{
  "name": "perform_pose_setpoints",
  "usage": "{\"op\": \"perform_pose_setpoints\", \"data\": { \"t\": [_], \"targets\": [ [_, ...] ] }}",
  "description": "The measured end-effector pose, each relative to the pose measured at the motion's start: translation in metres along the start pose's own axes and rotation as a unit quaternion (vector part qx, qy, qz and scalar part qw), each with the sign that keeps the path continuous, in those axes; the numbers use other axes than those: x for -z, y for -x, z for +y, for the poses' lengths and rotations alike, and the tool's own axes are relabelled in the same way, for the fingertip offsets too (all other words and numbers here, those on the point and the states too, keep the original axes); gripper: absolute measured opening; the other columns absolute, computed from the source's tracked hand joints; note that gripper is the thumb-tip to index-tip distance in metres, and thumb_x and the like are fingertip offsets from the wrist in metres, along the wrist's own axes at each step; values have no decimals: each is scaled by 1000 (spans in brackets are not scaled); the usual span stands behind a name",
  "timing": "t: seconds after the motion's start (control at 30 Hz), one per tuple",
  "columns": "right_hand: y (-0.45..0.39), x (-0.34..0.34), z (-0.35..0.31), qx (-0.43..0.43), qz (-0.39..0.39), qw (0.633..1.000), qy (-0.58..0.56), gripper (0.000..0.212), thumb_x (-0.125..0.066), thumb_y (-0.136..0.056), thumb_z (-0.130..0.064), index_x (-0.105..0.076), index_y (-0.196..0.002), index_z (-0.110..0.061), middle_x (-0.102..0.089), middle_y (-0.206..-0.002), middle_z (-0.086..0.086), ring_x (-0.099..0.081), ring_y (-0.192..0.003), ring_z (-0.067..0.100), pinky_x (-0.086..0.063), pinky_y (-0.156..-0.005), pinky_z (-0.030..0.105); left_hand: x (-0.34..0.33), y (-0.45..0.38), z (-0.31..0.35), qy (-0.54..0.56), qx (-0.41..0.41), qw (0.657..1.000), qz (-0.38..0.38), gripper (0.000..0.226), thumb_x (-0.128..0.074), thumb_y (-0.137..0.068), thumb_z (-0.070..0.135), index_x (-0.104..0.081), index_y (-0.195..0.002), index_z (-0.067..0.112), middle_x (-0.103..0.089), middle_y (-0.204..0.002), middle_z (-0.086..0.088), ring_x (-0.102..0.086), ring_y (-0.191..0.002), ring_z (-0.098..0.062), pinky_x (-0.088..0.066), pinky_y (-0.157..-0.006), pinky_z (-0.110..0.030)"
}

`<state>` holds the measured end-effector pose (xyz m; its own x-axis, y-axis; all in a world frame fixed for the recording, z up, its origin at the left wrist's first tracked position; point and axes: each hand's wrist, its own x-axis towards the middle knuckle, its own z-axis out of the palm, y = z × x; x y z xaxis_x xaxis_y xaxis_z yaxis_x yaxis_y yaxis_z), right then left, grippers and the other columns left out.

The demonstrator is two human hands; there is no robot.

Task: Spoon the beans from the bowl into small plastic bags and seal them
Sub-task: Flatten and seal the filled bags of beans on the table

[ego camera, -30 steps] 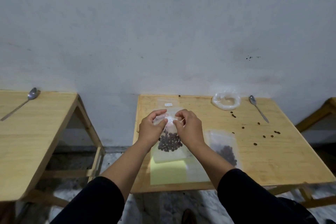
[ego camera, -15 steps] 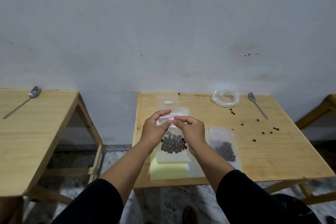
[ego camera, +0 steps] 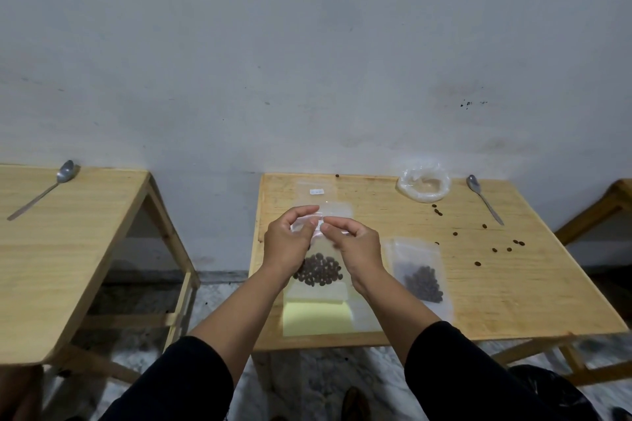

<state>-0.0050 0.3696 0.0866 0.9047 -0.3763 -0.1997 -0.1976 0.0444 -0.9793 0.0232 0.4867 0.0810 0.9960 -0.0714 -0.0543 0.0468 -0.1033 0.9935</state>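
Note:
A small clear plastic bag [ego camera: 319,272] with dark beans in its lower part hangs above the middle wooden table [ego camera: 513,290]. My left hand [ego camera: 287,246] and my right hand [ego camera: 355,244] both pinch the bag's top edge, thumbs and fingertips close together. A second clear bag with beans [ego camera: 422,280] lies flat on the table to the right of my hands. Several loose beans [ego camera: 477,263] are scattered further right. A metal spoon [ego camera: 484,198] lies at the back right. The bowl is not in view.
A rolled clear plastic bag [ego camera: 423,184] sits at the table's back. An empty clear bag [ego camera: 316,191] lies behind my hands, and a pale yellow sheet [ego camera: 316,318] lies under them. A second table [ego camera: 68,249] with another spoon [ego camera: 42,193] stands to the left.
Both hands have kept hold of the bag's top; my fingertips have shifted closer together along the top edge, and the view has tilted slightly.

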Motion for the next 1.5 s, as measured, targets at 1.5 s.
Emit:
{"op": "perform_pose_setpoints", "data": {
  "t": [1.5],
  "targets": [
    [-186,5,49,-30,44,973,225,16,-70,-80,-19,-71,-96,-20,-70,-93,-3,-63,-88,11,-52,-87,31,-40,-155,-63,-172,100,978,54,37,-60,-88,17,-60,-125,20,-60,-128,2,-51,-120,-13,-28,-84,-4]
  ]
}}
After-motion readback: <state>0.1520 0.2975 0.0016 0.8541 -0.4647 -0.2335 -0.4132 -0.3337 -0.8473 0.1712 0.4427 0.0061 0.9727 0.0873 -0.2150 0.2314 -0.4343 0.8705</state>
